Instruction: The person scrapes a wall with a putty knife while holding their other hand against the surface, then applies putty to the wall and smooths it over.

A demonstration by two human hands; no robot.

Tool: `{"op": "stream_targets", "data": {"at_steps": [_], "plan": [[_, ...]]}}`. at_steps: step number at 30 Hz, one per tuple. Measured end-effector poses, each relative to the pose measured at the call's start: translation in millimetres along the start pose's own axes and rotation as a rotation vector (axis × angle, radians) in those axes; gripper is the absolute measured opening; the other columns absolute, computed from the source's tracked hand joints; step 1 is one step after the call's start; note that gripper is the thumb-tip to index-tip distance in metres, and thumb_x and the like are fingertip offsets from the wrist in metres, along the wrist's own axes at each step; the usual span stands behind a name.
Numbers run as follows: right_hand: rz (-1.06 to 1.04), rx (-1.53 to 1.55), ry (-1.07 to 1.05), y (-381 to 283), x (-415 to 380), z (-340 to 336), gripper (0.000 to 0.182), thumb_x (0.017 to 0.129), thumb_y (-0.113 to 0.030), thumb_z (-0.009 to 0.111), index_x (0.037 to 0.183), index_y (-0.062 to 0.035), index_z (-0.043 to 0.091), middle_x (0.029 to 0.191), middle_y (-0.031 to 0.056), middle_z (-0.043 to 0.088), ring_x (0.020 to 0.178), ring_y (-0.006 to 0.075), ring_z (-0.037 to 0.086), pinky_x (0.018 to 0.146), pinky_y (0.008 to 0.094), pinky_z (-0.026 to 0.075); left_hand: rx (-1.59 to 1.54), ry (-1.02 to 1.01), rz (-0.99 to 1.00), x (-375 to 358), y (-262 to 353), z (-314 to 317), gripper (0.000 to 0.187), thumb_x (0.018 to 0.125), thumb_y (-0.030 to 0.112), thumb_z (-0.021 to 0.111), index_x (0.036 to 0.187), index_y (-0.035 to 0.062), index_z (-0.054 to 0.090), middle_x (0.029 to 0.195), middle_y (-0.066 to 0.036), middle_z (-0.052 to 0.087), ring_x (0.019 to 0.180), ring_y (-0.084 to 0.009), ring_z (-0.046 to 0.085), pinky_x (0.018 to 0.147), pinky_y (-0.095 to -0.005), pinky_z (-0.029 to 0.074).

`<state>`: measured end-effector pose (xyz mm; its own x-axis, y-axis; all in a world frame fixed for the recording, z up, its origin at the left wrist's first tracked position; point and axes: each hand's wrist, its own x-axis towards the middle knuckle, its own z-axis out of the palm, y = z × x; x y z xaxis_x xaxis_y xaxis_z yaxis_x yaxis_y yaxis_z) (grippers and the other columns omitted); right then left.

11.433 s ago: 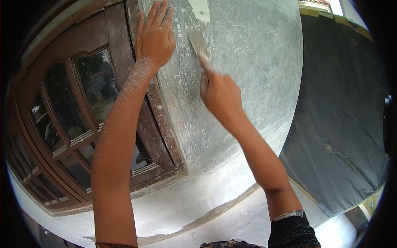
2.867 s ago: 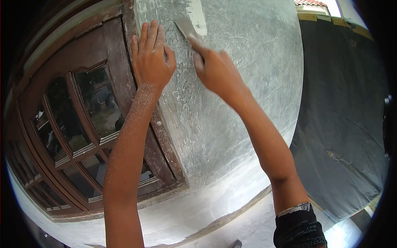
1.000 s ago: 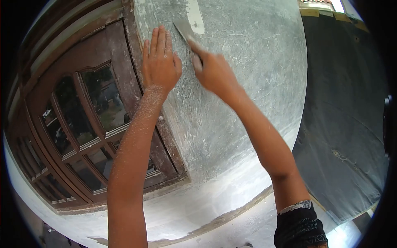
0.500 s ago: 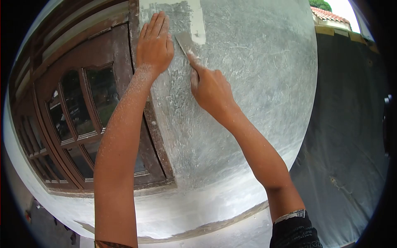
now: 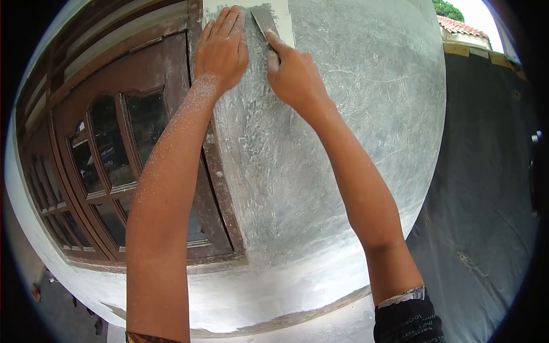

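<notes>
My right hand grips a putty knife, index finger stretched along the blade. The blade points up and to the left, lying against the grey wall at the lower part of a pale, whitish patch. My left hand rests flat on the wall just left of the blade, fingers stretched upward and nothing held. White dust speckles its fingers and my left forearm. The knife's handle is mostly hidden inside my right hand.
A brown wooden window frame with glass panes stands left of the work spot. On the right hangs a dark sheet. A tiled roof shows at the upper right. The wall's lower band is whiter.
My right hand has moved up with the putty knife, and the blade now reaches into the pale patch. My left hand stays flat on the wall, slightly higher in view.
</notes>
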<state>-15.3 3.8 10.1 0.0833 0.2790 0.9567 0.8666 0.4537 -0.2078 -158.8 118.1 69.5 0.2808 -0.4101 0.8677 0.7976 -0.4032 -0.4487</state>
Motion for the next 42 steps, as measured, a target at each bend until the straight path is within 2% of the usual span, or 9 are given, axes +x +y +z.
{"op": "stream_targets", "data": {"at_steps": [6,11,15,20,29,32,33,38,42], "plan": [[0.030,-0.003,0.009,-1,-30,0,0.046,0.096,-0.019,0.050,0.141,-0.0120,0.059,0.096,0.0339,0.069,0.094,0.0520,0.067,0.088,0.0567,0.053,0.049,-0.025,0.000,6,2,-1,0.051,0.103,0.021,0.043,0.150,0.0036,0.047,0.160,-0.011,0.042,0.151,-0.0262,0.033,0.125,-0.0436,0.023],[-0.127,0.024,0.131,-2,25,-7,0.047,0.096,-0.020,0.049,0.140,-0.0066,0.059,0.102,0.0356,0.068,0.098,0.0538,0.065,0.093,0.0555,0.051,0.081,-0.022,0.014,13,-1,5,0.050,0.102,0.021,0.044,0.149,0.0028,0.049,0.159,-0.011,0.042,0.151,-0.0261,0.033,0.125,-0.0438,0.022],[0.006,0.037,0.010,-8,-5,-13,0.046,0.095,-0.020,0.051,0.138,-0.0039,0.060,0.103,0.0362,0.067,0.099,0.0538,0.065,0.094,0.0553,0.051,0.047,-0.003,0.003,10,-2,7,0.051,0.101,0.021,0.044,0.149,0.0033,0.049,0.161,-0.009,0.041,0.151,-0.0246,0.032,0.126,-0.0447,0.020],[-0.142,0.053,0.123,-3,25,-8,0.046,0.096,-0.020,0.049,0.138,-0.0048,0.061,0.105,0.0373,0.066,0.101,0.0538,0.064,0.096,0.0539,0.051,0.058,-0.031,-0.028,10,2,3,0.052,0.102,0.021,0.043,0.151,0.0042,0.046,0.163,-0.008,0.038,0.153,-0.0238,0.029,0.127,-0.0452,0.018],[-0.085,0.040,0.074,-3,12,-8,0.048,0.095,-0.019,0.049,0.138,-0.0021,0.060,0.106,0.0366,0.067,0.104,0.0526,0.064,0.098,0.0530,0.050,0.083,-0.047,-0.054,10,4,4,0.053,0.102,0.022,0.042,0.153,0.0056,0.045,0.164,-0.007,0.036,0.154,-0.0227,0.027,0.127,-0.0458,0.017],[-0.133,0.073,0.126,-9,44,-13,0.048,0.094,-0.018,0.049,0.138,-0.0025,0.060,0.105,0.0369,0.067,0.103,0.0526,0.065,0.098,0.0532,0.050,0.086,-0.047,-0.043,9,3,4,0.053,0.102,0.023,0.042,0.153,0.0059,0.045,0.164,-0.006,0.036,0.154,-0.0225,0.026,0.127,-0.0461,0.017],[-0.087,0.036,0.101,-10,44,-14,0.045,0.099,-0.024,0.055,0.141,-0.0097,0.060,0.114,0.0314,0.068,0.109,0.0500,0.064,0.097,0.0484,0.050,0.101,-0.056,-0.042,9,3,3,0.053,0.103,0.023,0.042,0.153,0.0059,0.044,0.164,-0.006,0.036,0.154,-0.0225,0.026,0.127,-0.0463,0.017],[-0.083,-0.003,0.089,-1,22,-7,0.045,0.099,-0.024,0.054,0.141,-0.0095,0.060,0.113,0.0317,0.069,0.107,0.0498,0.065,0.096,0.0488,0.051,0.123,-0.075,-0.045,11,3,2,0.054,0.103,0.025,0.043,0.153,0.0060,0.044,0.165,-0.006,0.034,0.155,-0.0226,0.025,0.127,-0.0464,0.016],[-0.086,0.045,0.101,-11,52,-14,0.045,0.098,-0.023,0.054,0.141,-0.0087,0.060,0.116,0.0320,0.068,0.111,0.0497,0.064,0.099,0.0486,0.050,0.085,-0.067,-0.035,13,3,5,0.054,0.103,0.026,0.043,0.154,0.0071,0.043,0.166,-0.006,0.033,0.155,-0.0227,0.024,0.127,-0.0473,0.016]]}}
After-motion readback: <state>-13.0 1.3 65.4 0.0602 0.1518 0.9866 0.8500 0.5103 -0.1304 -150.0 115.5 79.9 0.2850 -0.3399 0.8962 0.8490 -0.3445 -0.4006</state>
